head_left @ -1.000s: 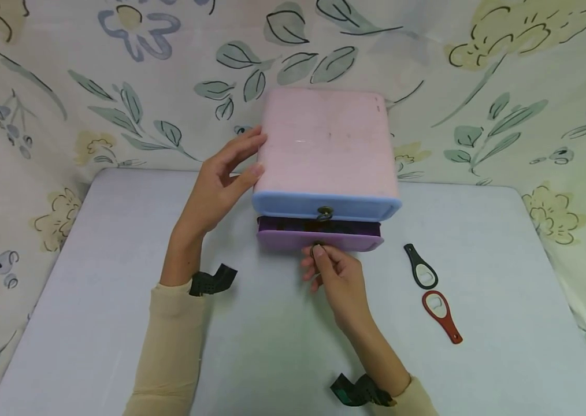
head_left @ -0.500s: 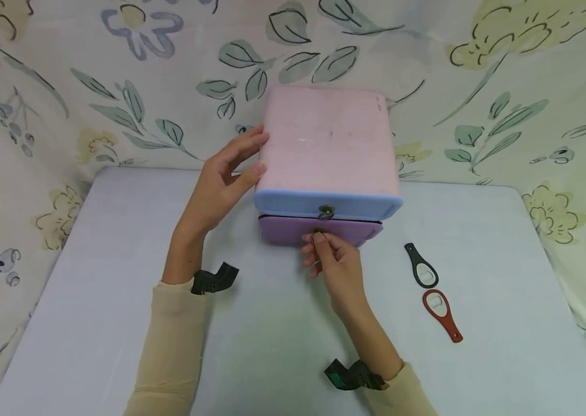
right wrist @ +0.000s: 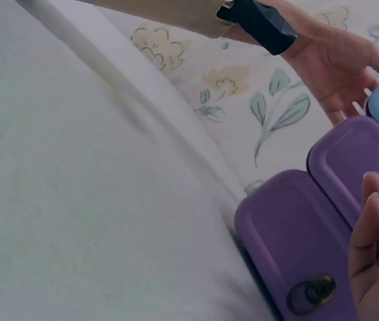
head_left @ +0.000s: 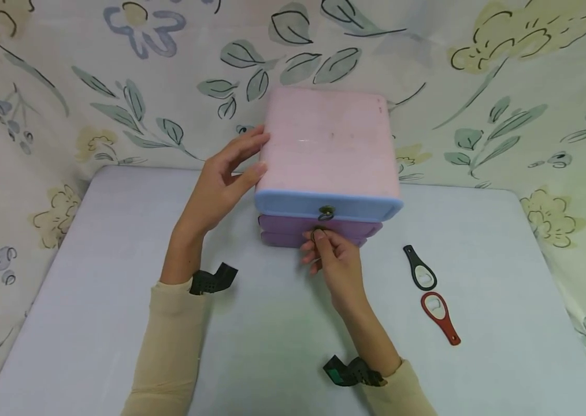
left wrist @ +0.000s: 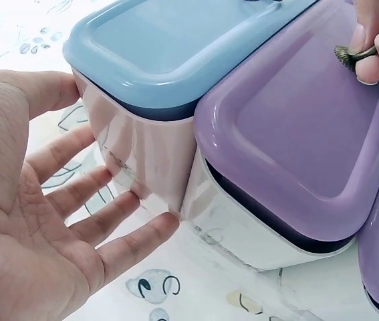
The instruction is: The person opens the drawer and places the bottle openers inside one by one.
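Note:
A small chest of drawers [head_left: 329,144] with a pink top stands at the back of the table. Its blue top drawer [head_left: 282,205] carries a ring pull. Beneath sits a purple middle drawer [left wrist: 303,134], a thin dark gap behind its front in the left wrist view. My right hand [head_left: 337,266] pinches that drawer's brass ring pull [left wrist: 346,59] between thumb and fingers. Below is another purple drawer [right wrist: 296,227], its ring pull [right wrist: 313,293] hanging free. My left hand [head_left: 215,185] rests its extended fingers against the chest's pink left side.
Two flat tools with oval heads, resembling bottle openers, lie right of the chest: a black one [head_left: 421,268] and a red one [head_left: 441,318]. A flower-patterned cloth [head_left: 168,86] rises behind the white table [head_left: 262,358].
My right hand has pushed the purple middle drawer inward, so its dark interior no longer shows from above. The lower purple drawer front now shows beneath it. My left hand stays on the chest.

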`<move>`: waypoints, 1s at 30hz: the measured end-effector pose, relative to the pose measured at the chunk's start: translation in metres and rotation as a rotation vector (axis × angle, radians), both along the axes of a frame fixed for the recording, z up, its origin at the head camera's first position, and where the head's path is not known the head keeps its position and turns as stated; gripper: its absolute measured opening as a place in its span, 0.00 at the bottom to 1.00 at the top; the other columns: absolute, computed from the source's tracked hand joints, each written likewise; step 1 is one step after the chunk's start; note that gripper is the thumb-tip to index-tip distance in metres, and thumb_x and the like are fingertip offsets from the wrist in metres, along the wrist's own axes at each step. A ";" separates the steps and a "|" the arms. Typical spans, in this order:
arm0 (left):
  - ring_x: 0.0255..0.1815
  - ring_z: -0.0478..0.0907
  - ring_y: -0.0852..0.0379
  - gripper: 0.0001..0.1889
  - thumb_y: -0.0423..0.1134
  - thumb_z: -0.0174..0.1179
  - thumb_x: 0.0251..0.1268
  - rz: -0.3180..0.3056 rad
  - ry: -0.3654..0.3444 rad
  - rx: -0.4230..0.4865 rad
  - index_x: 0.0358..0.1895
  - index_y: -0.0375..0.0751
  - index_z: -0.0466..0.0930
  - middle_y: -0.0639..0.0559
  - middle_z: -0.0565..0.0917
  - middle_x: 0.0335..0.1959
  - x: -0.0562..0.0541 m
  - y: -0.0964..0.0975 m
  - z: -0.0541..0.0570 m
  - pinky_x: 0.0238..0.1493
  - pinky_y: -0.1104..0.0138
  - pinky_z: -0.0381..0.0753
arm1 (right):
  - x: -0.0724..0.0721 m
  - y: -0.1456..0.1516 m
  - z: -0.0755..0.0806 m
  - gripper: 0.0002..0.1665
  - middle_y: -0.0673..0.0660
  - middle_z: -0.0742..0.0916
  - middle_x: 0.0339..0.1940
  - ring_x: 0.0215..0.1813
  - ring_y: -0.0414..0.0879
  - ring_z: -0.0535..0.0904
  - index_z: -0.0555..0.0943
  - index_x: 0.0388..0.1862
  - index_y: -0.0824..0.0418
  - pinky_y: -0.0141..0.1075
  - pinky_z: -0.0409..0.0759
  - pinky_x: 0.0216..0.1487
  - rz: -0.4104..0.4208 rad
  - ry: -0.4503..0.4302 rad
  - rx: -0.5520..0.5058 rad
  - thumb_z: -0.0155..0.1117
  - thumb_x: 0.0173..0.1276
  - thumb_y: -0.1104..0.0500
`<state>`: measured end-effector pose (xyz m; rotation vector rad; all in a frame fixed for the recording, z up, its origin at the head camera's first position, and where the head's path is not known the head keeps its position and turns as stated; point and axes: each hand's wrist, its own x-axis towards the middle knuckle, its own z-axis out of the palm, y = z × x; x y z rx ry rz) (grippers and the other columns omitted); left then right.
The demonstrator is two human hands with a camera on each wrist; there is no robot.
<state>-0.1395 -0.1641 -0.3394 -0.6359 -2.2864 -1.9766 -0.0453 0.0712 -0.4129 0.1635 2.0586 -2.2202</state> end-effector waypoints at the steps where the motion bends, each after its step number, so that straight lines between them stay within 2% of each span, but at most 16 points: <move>1: 0.82 0.69 0.54 0.27 0.37 0.62 0.77 0.002 -0.001 0.000 0.76 0.46 0.74 0.58 0.68 0.83 0.000 0.000 0.000 0.66 0.69 0.83 | 0.000 0.000 -0.001 0.19 0.47 0.90 0.33 0.30 0.40 0.85 0.86 0.53 0.67 0.30 0.80 0.27 0.005 0.000 0.000 0.54 0.85 0.54; 7: 0.82 0.69 0.53 0.27 0.37 0.61 0.77 -0.001 0.003 0.002 0.76 0.45 0.74 0.57 0.68 0.83 0.000 0.000 -0.001 0.65 0.71 0.83 | 0.000 0.003 -0.005 0.21 0.47 0.92 0.34 0.33 0.40 0.87 0.86 0.56 0.69 0.31 0.82 0.30 0.061 -0.041 0.035 0.55 0.85 0.53; 14: 0.82 0.69 0.52 0.26 0.37 0.61 0.77 -0.003 0.006 0.004 0.76 0.44 0.74 0.57 0.68 0.83 -0.001 0.000 -0.002 0.66 0.70 0.83 | 0.002 0.011 -0.006 0.19 0.64 0.94 0.44 0.38 0.42 0.90 0.85 0.59 0.68 0.38 0.88 0.35 0.178 -0.044 0.169 0.55 0.84 0.57; 17: 0.82 0.69 0.52 0.27 0.36 0.61 0.77 -0.001 0.007 0.004 0.76 0.44 0.74 0.57 0.68 0.83 -0.001 0.000 -0.002 0.65 0.71 0.83 | 0.003 0.015 -0.005 0.19 0.67 0.93 0.47 0.41 0.45 0.91 0.84 0.60 0.67 0.39 0.88 0.37 0.204 -0.036 0.195 0.55 0.84 0.57; 20: 0.82 0.69 0.52 0.27 0.37 0.61 0.77 -0.001 0.009 0.004 0.76 0.44 0.74 0.57 0.68 0.83 -0.001 0.000 -0.002 0.65 0.71 0.83 | 0.003 0.020 -0.005 0.19 0.65 0.93 0.47 0.44 0.51 0.91 0.85 0.59 0.65 0.39 0.88 0.38 0.222 -0.008 0.264 0.57 0.83 0.54; 23: 0.82 0.69 0.52 0.27 0.37 0.61 0.77 -0.001 0.009 0.005 0.76 0.44 0.74 0.56 0.68 0.83 -0.001 0.000 -0.003 0.65 0.71 0.83 | 0.004 0.025 -0.007 0.18 0.61 0.94 0.45 0.45 0.55 0.91 0.87 0.58 0.63 0.34 0.86 0.38 0.208 0.038 0.394 0.61 0.81 0.53; 26: 0.82 0.69 0.52 0.27 0.36 0.61 0.77 -0.001 0.007 0.003 0.76 0.44 0.74 0.56 0.68 0.83 -0.001 0.000 -0.002 0.65 0.72 0.83 | 0.005 0.031 -0.010 0.16 0.58 0.95 0.42 0.42 0.52 0.91 0.88 0.57 0.60 0.30 0.83 0.38 0.179 0.060 0.510 0.65 0.78 0.53; 30: 0.82 0.69 0.52 0.27 0.37 0.61 0.77 -0.001 0.002 0.007 0.76 0.44 0.74 0.56 0.68 0.83 -0.001 0.000 -0.002 0.64 0.73 0.83 | 0.005 0.036 -0.015 0.16 0.55 0.95 0.39 0.41 0.45 0.90 0.88 0.56 0.59 0.30 0.81 0.41 0.155 0.064 0.591 0.68 0.75 0.54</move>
